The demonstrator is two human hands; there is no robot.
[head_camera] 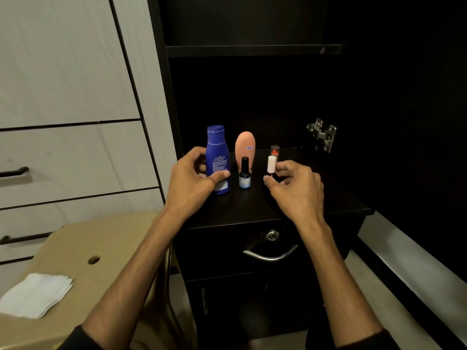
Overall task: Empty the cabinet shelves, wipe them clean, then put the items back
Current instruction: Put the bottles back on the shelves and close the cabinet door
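While the dark cabinet shelf (316, 198) is being used as a stand, four small things are being kept upright on it in a row. To the left of the shelf, a tan cardboard box (83, 248) is being used as a rest for a folded white cloth (35, 294). Under the shelf, a drawer with a silver handle (270, 255) is being kept shut.

At the left end of the shelf, the blue bottle (217, 157) is being gripped by the left hand (192, 183), with the thumb pressed on its front and the fingers curled round its far side. Just right of it, the pink bottle (244, 150) is being left alone, with the small black bottle (244, 175) standing just in front of it. Further right on the shelf, the white-capped little bottle (271, 165) is being pinched low down by the curled fingers of the right hand (295, 188). Just behind it, a red lipstick (275, 150) is being left standing.
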